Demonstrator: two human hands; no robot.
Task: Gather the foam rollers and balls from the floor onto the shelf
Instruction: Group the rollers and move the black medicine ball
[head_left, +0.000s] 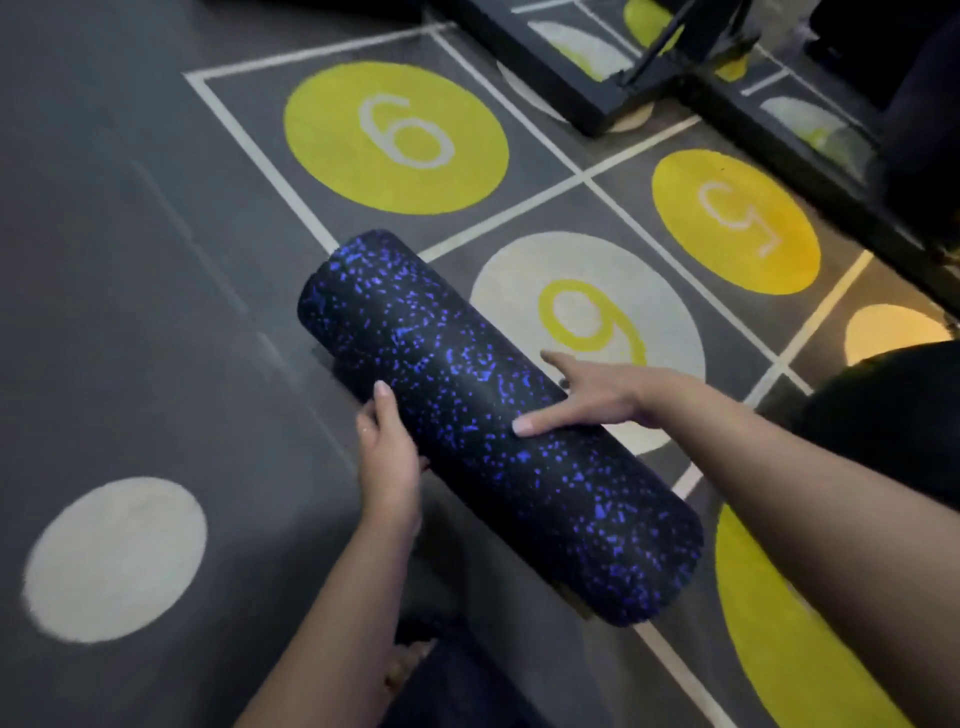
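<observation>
1. The foam roller (498, 426) is black with blue speckles all over. It lies diagonally in the middle of the view, one end far-left and the other near-right, low over the dark floor (130, 260). It's hard to say whether it's sitting on the floor or just off it.
2. The left hand (387, 457) is cupped on the roller's left side, about halfway along. The thumb is laid straight up the curve, and the fingers are tucked underneath, out of sight.
3. The right hand (597, 395) comes over from the right. The thumb is flat on top of the roller and the fingers are spread down the far side, so the roller is clamped between thumb and fingers.
4. The floor is painted with a grid of white lines (582, 176) and big dots.
5. A yellow circle (395, 137) with a white numeral sits far of the roller. A white circle (587, 322) with a yellow numeral is just right of the roller, partly under the right hand. An orange-yellow circle (735, 223) marked 5 lies further right.
6. A plain white dot (114, 558) sits near-left, well apart from the roller. Another yellow patch (779, 623) pokes out near-right under the forearm.
7. A black frame (597, 88) stands on the floor at the far right, with mirror-like panels showing more dots.
</observation>
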